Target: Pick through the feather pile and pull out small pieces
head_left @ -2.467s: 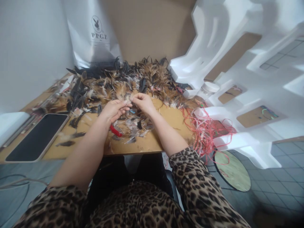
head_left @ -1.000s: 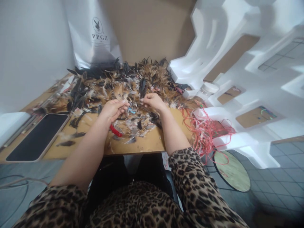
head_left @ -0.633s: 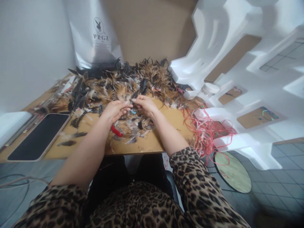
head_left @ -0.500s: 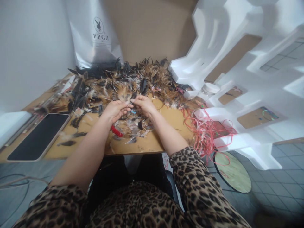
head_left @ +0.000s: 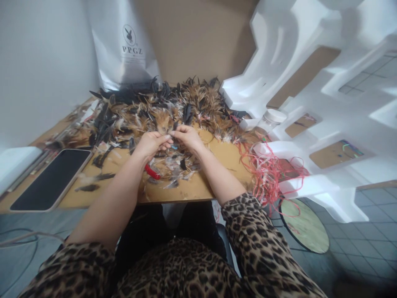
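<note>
My left hand (head_left: pixel 152 145) pinches a small tuft of brown feathers (head_left: pixel 164 121) by its lower end, thumb against fingers. Close beside it, my right hand (head_left: pixel 187 137) is closed at the fingertips on the base of the same tuft, and the two thumbs nearly meet. The exact grip at the quills is too small to make out. Beneath the hands lie loose feathers (head_left: pixel 173 165) on the yellowish tabletop (head_left: pixel 198 191). A curved red object (head_left: pixel 152 171) rests just below my left hand. Behind, a wide heap of brown and black feathers (head_left: pixel 201 97) covers the back of the table.
On the left lies a phone (head_left: pixel 51 180) with a dark screen. Tangled red strings (head_left: pixel 268 174) hang over the right edge by white foam packing (head_left: pixel 341 124). A lidded clear jar (head_left: pixel 273 119) stands there. A silver bag (head_left: pixel 127 62) is at the back.
My fingertips have drawn a little closer together around the tuft's base, and the left fingers are curled in more. Everything else stays in place.
</note>
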`<state>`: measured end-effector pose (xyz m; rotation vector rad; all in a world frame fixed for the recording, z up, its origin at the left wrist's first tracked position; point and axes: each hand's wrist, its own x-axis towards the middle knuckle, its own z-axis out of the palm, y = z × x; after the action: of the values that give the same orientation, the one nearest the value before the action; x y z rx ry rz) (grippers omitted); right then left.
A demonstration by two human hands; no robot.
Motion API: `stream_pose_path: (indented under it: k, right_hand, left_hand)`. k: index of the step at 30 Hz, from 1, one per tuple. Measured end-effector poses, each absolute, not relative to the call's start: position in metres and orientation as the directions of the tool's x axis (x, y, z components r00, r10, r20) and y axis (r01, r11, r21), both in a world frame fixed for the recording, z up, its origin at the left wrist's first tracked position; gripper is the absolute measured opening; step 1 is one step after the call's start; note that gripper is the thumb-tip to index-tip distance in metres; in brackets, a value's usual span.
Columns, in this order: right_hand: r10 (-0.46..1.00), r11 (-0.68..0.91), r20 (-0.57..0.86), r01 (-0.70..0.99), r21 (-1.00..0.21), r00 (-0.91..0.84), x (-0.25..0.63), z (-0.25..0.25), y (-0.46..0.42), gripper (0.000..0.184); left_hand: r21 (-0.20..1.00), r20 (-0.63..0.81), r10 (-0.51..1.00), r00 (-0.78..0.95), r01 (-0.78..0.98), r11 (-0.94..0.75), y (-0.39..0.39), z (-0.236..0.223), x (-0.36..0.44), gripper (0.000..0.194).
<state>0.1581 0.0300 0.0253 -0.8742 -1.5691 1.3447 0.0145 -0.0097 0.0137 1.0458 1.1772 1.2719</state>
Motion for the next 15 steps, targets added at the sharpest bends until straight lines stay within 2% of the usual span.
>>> stream_pose_path:
  k: [6,11,15]
  right_hand:
    - [0.907,0.16,0.191,-0.111,-0.981,-0.375,0.1578,0.0272,0.0291,0.033]
    - [0.919,0.14,0.202,-0.199,-0.97,-0.34,0.1516,0.0211,0.0282,0.033]
    - [0.918,0.113,0.157,-0.139,-0.984,-0.364,0.1516,0.0216,0.0274,0.034]
  left_hand:
    - [0.993,0.054,0.997,-0.046,-0.099,-0.059,-0.0088,0.0105,0.0151,0.021]
    - [0.987,0.012,0.999,-0.043,-0.162,-0.019,-0.01,0.0125,0.0157,0.017]
    - [0.988,0.0,0.998,-0.058,-0.153,-0.009,-0.0113,0.0143,0.0157,0.014]
